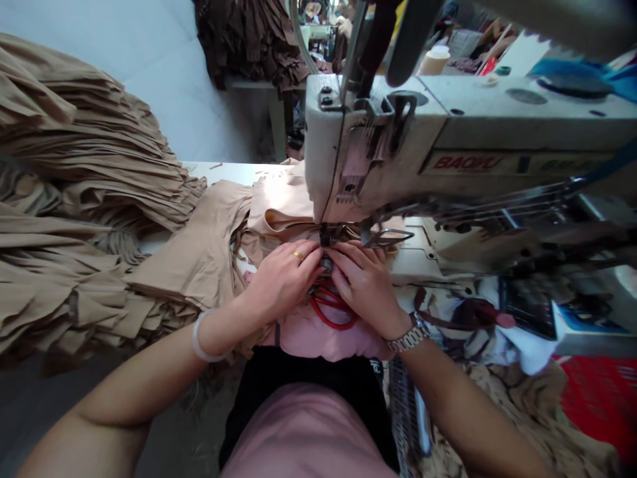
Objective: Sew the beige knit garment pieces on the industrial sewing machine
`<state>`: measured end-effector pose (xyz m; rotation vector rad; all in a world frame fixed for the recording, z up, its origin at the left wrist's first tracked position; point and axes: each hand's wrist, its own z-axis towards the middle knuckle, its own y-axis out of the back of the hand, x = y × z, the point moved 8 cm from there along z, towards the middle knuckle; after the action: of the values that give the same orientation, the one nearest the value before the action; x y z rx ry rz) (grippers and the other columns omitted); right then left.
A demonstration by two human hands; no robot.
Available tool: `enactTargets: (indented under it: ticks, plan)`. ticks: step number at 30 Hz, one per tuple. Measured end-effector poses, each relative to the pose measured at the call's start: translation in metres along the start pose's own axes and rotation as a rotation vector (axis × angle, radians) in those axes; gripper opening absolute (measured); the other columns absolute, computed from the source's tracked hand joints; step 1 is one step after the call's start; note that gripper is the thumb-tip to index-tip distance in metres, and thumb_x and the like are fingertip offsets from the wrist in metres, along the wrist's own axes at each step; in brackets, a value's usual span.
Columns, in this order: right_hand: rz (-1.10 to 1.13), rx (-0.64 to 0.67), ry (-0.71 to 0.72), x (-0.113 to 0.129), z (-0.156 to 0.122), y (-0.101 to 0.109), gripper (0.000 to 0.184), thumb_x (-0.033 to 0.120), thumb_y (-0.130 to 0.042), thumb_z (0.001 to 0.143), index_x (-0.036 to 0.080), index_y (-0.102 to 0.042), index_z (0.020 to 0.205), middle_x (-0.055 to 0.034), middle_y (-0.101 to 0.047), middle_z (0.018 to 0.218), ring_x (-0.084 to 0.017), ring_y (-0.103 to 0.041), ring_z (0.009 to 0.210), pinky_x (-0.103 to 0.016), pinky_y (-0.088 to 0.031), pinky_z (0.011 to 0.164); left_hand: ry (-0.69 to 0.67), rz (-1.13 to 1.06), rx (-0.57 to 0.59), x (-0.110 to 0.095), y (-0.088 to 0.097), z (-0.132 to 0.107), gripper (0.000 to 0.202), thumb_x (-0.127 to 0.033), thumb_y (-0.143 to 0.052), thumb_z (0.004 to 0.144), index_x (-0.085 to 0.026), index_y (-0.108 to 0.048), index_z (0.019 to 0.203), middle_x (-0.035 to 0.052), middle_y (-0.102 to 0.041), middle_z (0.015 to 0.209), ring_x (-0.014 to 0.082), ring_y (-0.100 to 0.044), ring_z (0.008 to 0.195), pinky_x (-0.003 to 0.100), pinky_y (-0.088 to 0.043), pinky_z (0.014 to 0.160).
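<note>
A sewing machine (pixel 378 146) stands before me, its presser foot (pixel 326 236) down by my fingertips. Tan fabric (pixel 293 226) lies under the needle area, with a folded edge curling just behind it. My left hand (pixel 286 272), a ring on one finger, grips the fabric left of the foot, its fingers bent and close together. On the other side my right hand (pixel 365 282) holds the fabric too, fingers curled towards the foot. Fingertips of both hands are partly hidden at the cloth. Red scissor-like handles (pixel 336 312) lie below, between my wrists.
Stacks of tan cut pieces (pixel 99 146) fill the left side, one piece (pixel 194 245) reaching to the machine. Dark brown cloth (pixel 249 40) hangs at the back. On the right are a dark phone-like device (pixel 527 309), cloth scraps and a red basket-like thing (pixel 602 392).
</note>
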<state>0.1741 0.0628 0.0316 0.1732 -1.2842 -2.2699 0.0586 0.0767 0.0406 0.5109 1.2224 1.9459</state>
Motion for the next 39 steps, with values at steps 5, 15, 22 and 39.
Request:
enactTargets:
  ticks: [5, 15, 22, 39]
  plan:
    - [0.013, -0.001, -0.012, -0.002, 0.001, -0.001, 0.03, 0.02, -0.052, 0.096, 0.018, -0.067, 0.122, -0.0056, -0.069, 0.121, -0.025, -0.058, 0.108, -0.042, -0.041, 0.095, 0.012, 0.012, 0.008, 0.001, 0.001, -0.001, 0.03, -0.027, -0.048, 0.103, -0.008, -0.061, 0.122, 0.0167, -0.065, 0.126, 0.029, -0.063, 0.114, 0.045, -0.055, 0.097]
    - [-0.006, 0.05, -0.022, -0.001, 0.0, -0.004, 0.035, 0.02, -0.049, 0.096, 0.019, -0.063, 0.128, -0.0073, -0.067, 0.127, -0.027, -0.056, 0.114, -0.045, -0.041, 0.097, 0.019, 0.078, -0.009, -0.001, 0.003, 0.002, 0.031, -0.027, -0.047, 0.103, -0.008, -0.064, 0.122, 0.0168, -0.067, 0.123, 0.0288, -0.065, 0.111, 0.044, -0.054, 0.094]
    - [-0.162, 0.064, 0.138, 0.015, 0.001, -0.007, 0.036, 0.015, -0.049, 0.095, 0.008, -0.062, 0.128, -0.0154, -0.065, 0.127, -0.028, -0.055, 0.116, -0.044, -0.046, 0.098, -0.022, 0.058, -0.027, -0.008, 0.0, 0.001, 0.028, -0.023, -0.049, 0.102, -0.007, -0.062, 0.121, 0.0161, -0.066, 0.126, 0.0262, -0.064, 0.115, 0.044, -0.05, 0.102]
    - [0.099, 0.167, 0.046, -0.073, 0.029, -0.002, 0.019, 0.019, -0.049, 0.092, 0.021, -0.067, 0.085, -0.0043, -0.07, 0.084, -0.02, -0.066, 0.083, -0.032, -0.051, 0.075, 0.87, -0.211, 0.054, 0.251, -0.025, -0.033, 0.027, -0.025, -0.074, 0.076, -0.011, -0.069, 0.098, 0.0093, -0.069, 0.087, 0.0243, -0.061, 0.085, 0.038, -0.051, 0.083]
